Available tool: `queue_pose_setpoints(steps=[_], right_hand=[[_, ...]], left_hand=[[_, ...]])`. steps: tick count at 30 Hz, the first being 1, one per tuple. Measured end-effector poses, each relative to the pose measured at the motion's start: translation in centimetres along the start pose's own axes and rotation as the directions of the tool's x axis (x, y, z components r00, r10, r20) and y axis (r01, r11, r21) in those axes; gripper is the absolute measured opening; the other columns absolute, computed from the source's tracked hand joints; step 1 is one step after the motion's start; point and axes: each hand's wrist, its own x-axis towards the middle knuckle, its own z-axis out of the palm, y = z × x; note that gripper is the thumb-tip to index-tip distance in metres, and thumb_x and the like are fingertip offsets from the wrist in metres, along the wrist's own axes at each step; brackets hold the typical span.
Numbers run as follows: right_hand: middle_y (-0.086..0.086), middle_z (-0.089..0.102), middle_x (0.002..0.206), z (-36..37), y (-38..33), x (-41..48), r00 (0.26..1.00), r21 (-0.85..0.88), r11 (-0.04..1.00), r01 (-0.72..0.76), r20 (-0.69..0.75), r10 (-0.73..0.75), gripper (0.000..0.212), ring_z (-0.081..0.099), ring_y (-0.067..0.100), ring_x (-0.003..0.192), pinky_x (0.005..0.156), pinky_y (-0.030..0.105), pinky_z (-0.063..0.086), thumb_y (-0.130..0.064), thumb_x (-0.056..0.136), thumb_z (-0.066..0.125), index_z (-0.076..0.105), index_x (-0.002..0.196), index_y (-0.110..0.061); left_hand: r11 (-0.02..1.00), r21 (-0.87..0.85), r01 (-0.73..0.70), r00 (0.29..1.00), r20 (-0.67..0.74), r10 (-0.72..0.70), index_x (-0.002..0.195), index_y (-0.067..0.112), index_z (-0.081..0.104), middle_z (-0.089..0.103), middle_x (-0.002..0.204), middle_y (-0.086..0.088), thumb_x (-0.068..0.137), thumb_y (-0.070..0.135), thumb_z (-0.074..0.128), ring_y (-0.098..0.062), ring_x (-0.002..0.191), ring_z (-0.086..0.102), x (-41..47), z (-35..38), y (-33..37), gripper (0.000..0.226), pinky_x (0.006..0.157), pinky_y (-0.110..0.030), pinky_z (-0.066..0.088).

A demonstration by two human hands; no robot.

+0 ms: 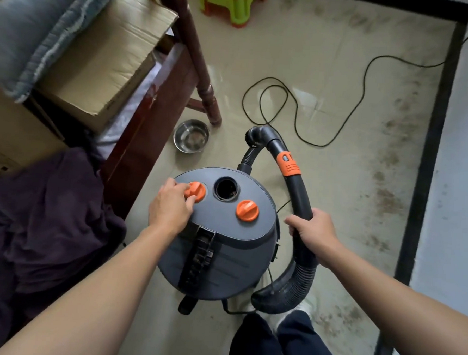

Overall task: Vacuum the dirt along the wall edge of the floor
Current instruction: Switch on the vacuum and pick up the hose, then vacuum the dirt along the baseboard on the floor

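The vacuum (223,247) is a round grey canister, upright on the beige floor (326,106); its lid bears an open round port (226,188) between two orange dials, the left knob (198,190) pinched by the left grip (169,209), the right knob (247,210) free; the right grip (311,230) wraps the black tube (294,186); its ribbed hose (289,286) loops beside the canister; brownish dirt (389,196) speckles the floor along the black skirting (429,149).

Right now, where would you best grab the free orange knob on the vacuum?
Pinch the raised bar across the free orange knob from straight above, finger and thumb on its flat sides; the knob sits low on the vacuum cleaner lid, leaving little else.
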Motion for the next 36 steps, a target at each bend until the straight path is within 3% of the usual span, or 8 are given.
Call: queue_pose_setpoints(steps=[5,10,13,23,30,36], right_hand=[[0.002,0.065,0.057,1.9,-0.2,0.1,0.996,0.071,0.997,0.042,0.072,-0.048,0.038,0.059,0.018,0.054,0.063,0.038,0.051,-0.042,0.072,0.082,0.064,0.074,-0.008],[-0.001,0.073,0.077,3.5,0.8,0.2,0.998,0.006,1.000,-0.013,0.069,0.013,0.058,0.070,0.022,0.076,0.075,0.045,0.059,-0.063,0.045,0.080,0.066,0.082,-0.020],[-0.003,0.076,0.083,3.8,1.7,0.2,0.994,0.005,0.998,-0.068,0.087,0.067,0.063,0.072,0.023,0.081,0.078,0.049,0.059,-0.062,0.042,0.081,0.069,0.088,-0.021],[-0.007,0.075,0.086,3.9,1.5,0.5,0.997,-0.049,0.997,-0.054,0.051,0.057,0.061,0.071,0.018,0.083,0.080,0.046,0.058,-0.062,0.046,0.080,0.067,0.091,-0.024],[-0.006,0.073,0.088,4.1,1.6,0.2,0.997,-0.038,0.997,-0.071,0.013,0.071,0.059,0.070,0.021,0.085,0.081,0.047,0.058,-0.062,0.048,0.080,0.065,0.091,-0.025],[-0.006,0.071,0.078,3.2,1.4,-0.6,0.999,-0.158,0.987,-0.012,-0.033,0.007,0.041,0.068,0.022,0.079,0.077,0.043,0.057,-0.062,0.066,0.075,0.060,0.079,-0.026]], left_hand=[[0.999,-0.003,0.035,0.999,-0.013,-0.035,0.103,0.009,0.069,0.054,0.107,-0.010,0.091,0.030,0.063,-0.033,0.096,0.058,1.0,0.7,0.6,0.025,0.079,-0.041,0.047],[0.996,0.044,-0.083,0.997,0.014,0.082,0.096,0.001,0.067,0.054,0.106,-0.013,0.091,0.020,0.063,-0.036,0.091,0.056,1.8,0.6,0.2,0.020,0.077,-0.044,0.045],[0.987,0.033,-0.156,0.987,0.038,0.155,0.095,0.000,0.068,0.055,0.101,-0.012,0.090,0.014,0.063,-0.036,0.088,0.056,2.2,0.4,-0.3,0.016,0.075,-0.045,0.046],[0.920,0.124,-0.373,0.926,0.113,0.360,0.093,0.000,0.064,0.054,0.097,-0.010,0.089,0.002,0.057,-0.033,0.086,0.054,3.4,0.2,-1.2,0.009,0.072,-0.045,0.046],[0.939,0.119,-0.324,0.943,0.117,0.311,0.096,0.001,0.065,0.050,0.095,-0.009,0.091,0.005,0.055,-0.031,0.084,0.053,3.4,0.3,-1.0,0.012,0.073,-0.042,0.044],[0.958,0.159,-0.239,0.970,0.086,0.227,0.108,0.004,0.061,0.048,0.107,-0.013,0.094,0.012,0.052,-0.032,0.099,0.049,2.3,0.9,-0.1,0.018,0.079,-0.044,0.045]])
